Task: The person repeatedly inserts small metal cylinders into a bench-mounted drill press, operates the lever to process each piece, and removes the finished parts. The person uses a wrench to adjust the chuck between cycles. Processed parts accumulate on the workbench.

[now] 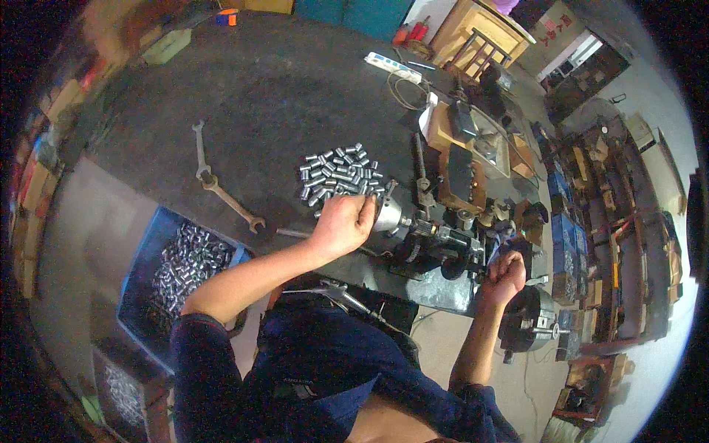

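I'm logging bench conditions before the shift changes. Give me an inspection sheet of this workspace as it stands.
Surface: dark round worktable, dusty, mostly bare at the far side.
Job's things: heap of small metal cylinders on the table; small bench lathe at the table's edge; blue bin with more cylinders at the left.
Clutter: two open-ended wrenches lying left of the heap.
Grippers: left hand closed at the lathe chuck, beside the heap; right hand fisted at the lathe's right end, what it grips cannot be told.
Cables: white power strip with a cord looping toward the lathe.
Surroundings: wooden stool; crowded shelves at the right.
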`<state>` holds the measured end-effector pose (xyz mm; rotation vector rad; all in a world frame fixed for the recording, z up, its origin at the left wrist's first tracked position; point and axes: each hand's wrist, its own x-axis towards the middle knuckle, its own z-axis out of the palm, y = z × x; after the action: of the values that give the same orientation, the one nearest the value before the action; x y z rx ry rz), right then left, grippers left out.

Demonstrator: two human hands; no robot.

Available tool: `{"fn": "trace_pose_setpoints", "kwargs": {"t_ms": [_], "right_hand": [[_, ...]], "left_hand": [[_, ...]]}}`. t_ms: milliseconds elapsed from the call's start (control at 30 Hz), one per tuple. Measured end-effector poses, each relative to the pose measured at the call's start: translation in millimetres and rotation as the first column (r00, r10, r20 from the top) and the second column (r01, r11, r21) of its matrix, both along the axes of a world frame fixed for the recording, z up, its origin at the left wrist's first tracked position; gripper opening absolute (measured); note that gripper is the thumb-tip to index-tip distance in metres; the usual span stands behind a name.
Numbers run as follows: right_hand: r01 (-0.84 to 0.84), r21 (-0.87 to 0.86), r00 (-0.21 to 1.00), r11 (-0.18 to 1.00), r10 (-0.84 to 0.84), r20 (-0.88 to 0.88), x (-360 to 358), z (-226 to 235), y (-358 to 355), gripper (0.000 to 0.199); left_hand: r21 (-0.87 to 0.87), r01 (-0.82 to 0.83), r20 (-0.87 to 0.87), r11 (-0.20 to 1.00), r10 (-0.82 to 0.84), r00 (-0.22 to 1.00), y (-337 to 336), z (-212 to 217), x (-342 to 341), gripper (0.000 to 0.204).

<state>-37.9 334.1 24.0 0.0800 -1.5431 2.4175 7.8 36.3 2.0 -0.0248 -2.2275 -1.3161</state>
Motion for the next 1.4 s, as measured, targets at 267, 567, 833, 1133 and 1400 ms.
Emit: {"fn": "trace_pose_setpoints", "kwargs": {"t_ms": [267, 567, 833, 1133, 1400], "right_hand": [[-0.057, -0.002, 0.998, 0.998, 0.057, -0.009, -22.7, 2.8, 1.6, 0.021], [0.027, 0.068, 1.000, 0.997, -0.027, -0.008, -29.5, 2.0, -1.6, 0.020], [0.078, 0.074, 0.993, 0.994, -0.084, 0.084, -45.0, 3.5, -10.5, 0.020], [0.138, 0.274, 0.989, 0.952, -0.148, 0.017, -83.6, -16.5, -13.2, 0.015], [0.148, 0.230, 0.986, 0.962, -0.161, 0.038, -76.4, -10.5, -5.9, 0.017]], "left_hand": [[0.166, 0.140, 0.152, 0.976, -0.166, 0.974, -13.3, -9.1, -5.6, 0.041], [-0.093, 0.029, 0.022, 0.995, -0.027, 0.999, -4.5, 7.2, 3.2, 0.035], [-0.062, -0.026, -0.097, 0.998, 0.019, 0.995, 1.9, -4.1, -0.1, 0.037], [-0.123, -0.063, -0.104, 0.990, 0.050, 0.993, 1.5, -1.8, -2.8, 0.036], [-0.075, -0.012, -0.012, 0.997, 0.011, 1.000, 3.0, 3.2, -10.2, 0.036]]}}
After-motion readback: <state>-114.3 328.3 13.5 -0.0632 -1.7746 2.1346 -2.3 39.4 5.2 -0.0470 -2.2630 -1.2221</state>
